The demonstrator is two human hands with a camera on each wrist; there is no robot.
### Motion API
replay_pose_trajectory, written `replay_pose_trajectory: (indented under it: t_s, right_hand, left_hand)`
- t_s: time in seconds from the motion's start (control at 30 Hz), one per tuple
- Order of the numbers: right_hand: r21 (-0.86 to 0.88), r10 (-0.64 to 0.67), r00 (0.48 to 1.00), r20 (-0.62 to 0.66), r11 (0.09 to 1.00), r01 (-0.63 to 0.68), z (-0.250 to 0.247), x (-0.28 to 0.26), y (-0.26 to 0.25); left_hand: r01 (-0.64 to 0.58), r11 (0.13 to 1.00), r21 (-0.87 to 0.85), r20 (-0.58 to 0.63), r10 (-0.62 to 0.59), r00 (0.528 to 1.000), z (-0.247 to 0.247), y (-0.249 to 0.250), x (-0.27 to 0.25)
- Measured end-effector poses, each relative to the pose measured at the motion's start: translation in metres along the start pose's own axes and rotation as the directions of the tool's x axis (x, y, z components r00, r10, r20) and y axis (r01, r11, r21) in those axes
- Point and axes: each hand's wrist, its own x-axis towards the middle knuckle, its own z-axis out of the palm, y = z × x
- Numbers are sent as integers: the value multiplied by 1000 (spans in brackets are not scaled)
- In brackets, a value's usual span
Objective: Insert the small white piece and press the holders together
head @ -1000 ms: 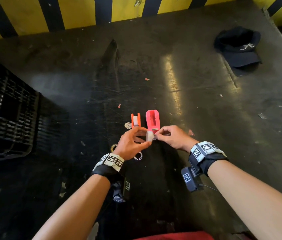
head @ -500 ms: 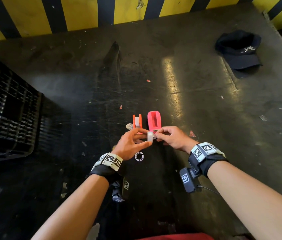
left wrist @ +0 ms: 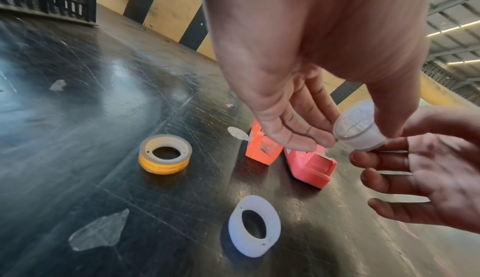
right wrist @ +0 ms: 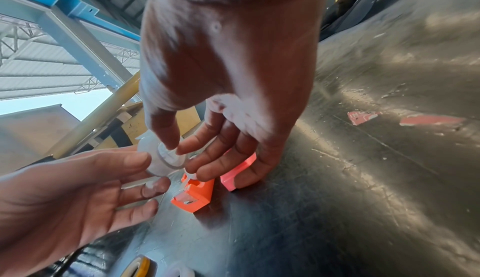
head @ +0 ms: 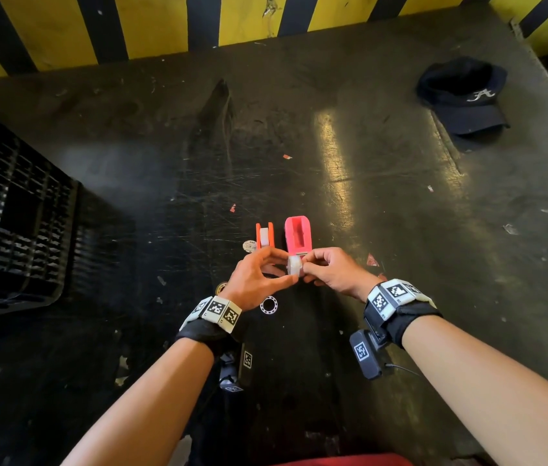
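A small translucent white spool (head: 294, 265) is held just above the dark floor between both hands. My left hand (head: 259, 280) pinches the spool (left wrist: 358, 129) between thumb and fingertips. My right hand (head: 328, 270) pinches the spool's (right wrist: 163, 156) other end with thumb and index finger. Just beyond the hands lie a pink tape dispenser (head: 298, 235) and a smaller orange dispenser (head: 265, 235) with a white piece in it. A white ring (left wrist: 254, 226) and a yellow tape roll (left wrist: 165, 154) lie on the floor under my left wrist.
A black plastic crate (head: 10, 223) stands at the left. A dark cap (head: 464, 95) lies far right. A yellow and black striped wall (head: 165, 25) closes the far side. Small paper scraps (head: 371, 260) and a round sticker (head: 249, 246) dot the scratched floor.
Both hands stay together on the spool, which has turned a little between the fingers. The dispensers, ring and tape roll have not moved.
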Motion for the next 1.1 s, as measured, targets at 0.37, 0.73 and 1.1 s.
replay_pose_trajectory:
  t_s: [0.37, 0.73, 1.1]
  right_hand:
    - [-474, -106, 987, -118, 880, 38, -25, 31, -7]
    - [-733, -125, 992, 13, 673, 94, -27, 69, -6]
    - [-560, -278, 960, 38, 790, 251, -27, 37, -12]
  left_hand:
    - [-68, 974, 218, -62, 83, 995, -18, 12, 28]
    - [-112, 895, 432, -62, 153, 986, -21, 14, 70]
    - [-168, 884, 436, -44, 208, 977, -31, 35, 55]
